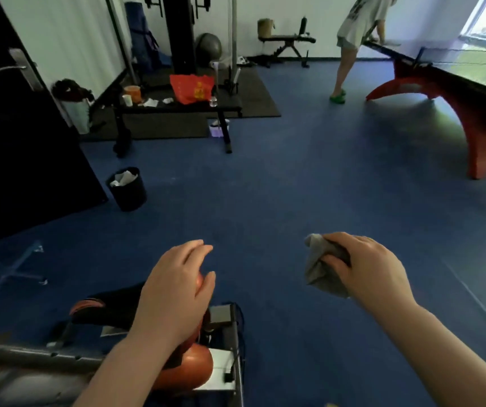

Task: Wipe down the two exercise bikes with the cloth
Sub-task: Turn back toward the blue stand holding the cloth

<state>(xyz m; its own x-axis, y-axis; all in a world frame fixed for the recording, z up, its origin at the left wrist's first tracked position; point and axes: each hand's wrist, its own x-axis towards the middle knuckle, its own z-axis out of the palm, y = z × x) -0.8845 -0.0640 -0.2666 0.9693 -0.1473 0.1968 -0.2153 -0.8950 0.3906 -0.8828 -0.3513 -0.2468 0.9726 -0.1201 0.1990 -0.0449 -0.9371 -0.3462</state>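
Note:
An exercise bike (194, 368) with orange-red bodywork, a black saddle and a small dark console fills the bottom left of the head view. My left hand (174, 292) hovers over its orange top with relaxed fingers, holding nothing. My right hand (365, 268) is out to the right over the blue floor and grips a crumpled grey cloth (318, 268), which bunches out past my fingers. A second bike is not in view.
A black waste bin (127, 189) with paper stands on the blue floor ahead left. Beyond it is a black bench (174, 108) carrying a red bag and cups. A table-tennis table (456, 83) with red legs stands right; a person (353, 45) leans on it.

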